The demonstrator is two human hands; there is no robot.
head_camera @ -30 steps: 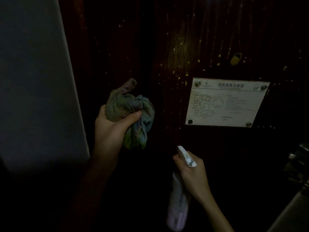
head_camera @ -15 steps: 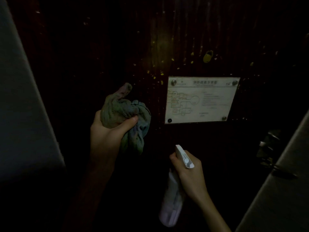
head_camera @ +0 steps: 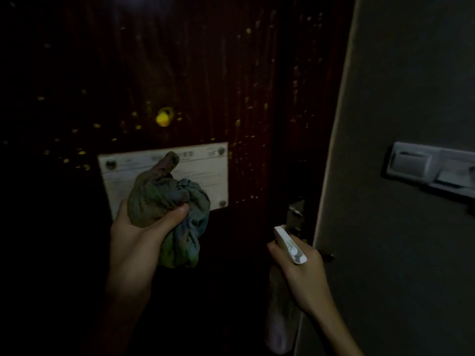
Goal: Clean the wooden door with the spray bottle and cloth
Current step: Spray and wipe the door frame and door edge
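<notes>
Right hand: your right hand grips the bottle by the neck, low and near you; its body hangs down and its white nozzle aims up and left.
Left hand: your left hand is clenched around the bunched cloth, raised higher and left of the bottle.
Door: the door stands just beyond both hands, speckled with yellow spots above the plaque.
Key relation: the cloth sits in front of the plaque, so your left hand looks nearer the dirt; wipe up and away. Contact with the door cannot be told.
</notes>
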